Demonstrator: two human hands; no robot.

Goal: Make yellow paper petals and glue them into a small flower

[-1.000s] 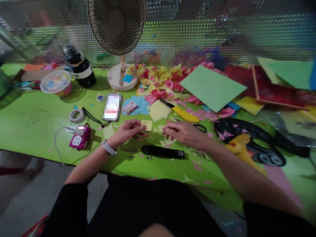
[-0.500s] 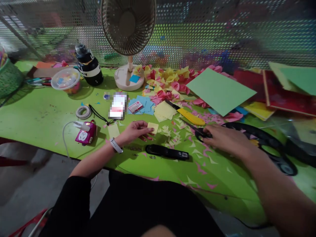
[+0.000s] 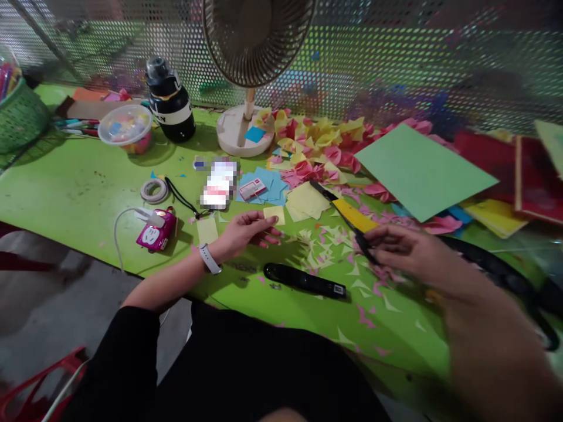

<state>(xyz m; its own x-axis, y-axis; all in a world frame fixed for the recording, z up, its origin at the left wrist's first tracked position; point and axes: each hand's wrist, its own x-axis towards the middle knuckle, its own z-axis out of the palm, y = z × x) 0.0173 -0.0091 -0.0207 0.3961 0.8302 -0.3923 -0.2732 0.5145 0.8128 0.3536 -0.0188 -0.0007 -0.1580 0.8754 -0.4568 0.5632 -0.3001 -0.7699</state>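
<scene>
My left hand (image 3: 247,233) is pinched on a small square of pale yellow paper (image 3: 276,215), held above the green table. On the right, my right hand (image 3: 409,249) grips a pair of black scissors (image 3: 364,243) by the handles, blades pointing up and left. Just behind them lies a yellow utility knife (image 3: 354,214), partly covered by the scissors. A black stapler (image 3: 303,280) rests in front, between the two hands. Yellow and pink paper scraps (image 3: 323,246) are scattered there. Beyond my left hand sits a pile of yellow paper squares (image 3: 305,202).
A fan (image 3: 244,132) and a black bottle (image 3: 171,108) stand at the back. Nearer are a phone (image 3: 220,184), a tape roll (image 3: 153,190) and a pink power adapter (image 3: 155,231). Folded paper petals (image 3: 325,138) and a green sheet (image 3: 426,170) lie at the back right.
My right hand has lifted the scissors off the table. The left hand still holds the yellow square. The camera view has turned slightly, shifting most things rightward.
</scene>
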